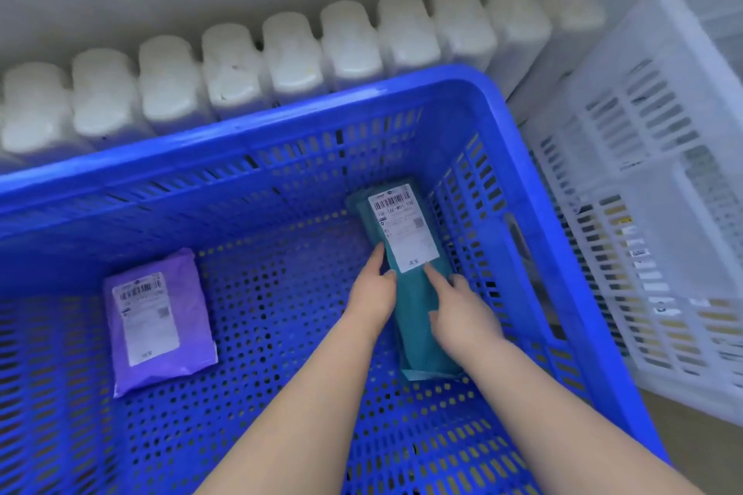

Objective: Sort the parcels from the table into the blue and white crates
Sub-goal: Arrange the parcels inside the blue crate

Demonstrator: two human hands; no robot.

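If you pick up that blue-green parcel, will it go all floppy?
Probably only a little: the teal parcel has a long, straight shape, though its wrapping looks soft. Likely light: left hand and right hand pinch its edges.

Two forearms are showing in the view, and both are appearing bare along all their visible length. The left hand [372,295] and the right hand [462,317] are also showing bare. The fingers [436,278] are looking slim, with short nails of natural look. Slight blur is hiding any finer marks.
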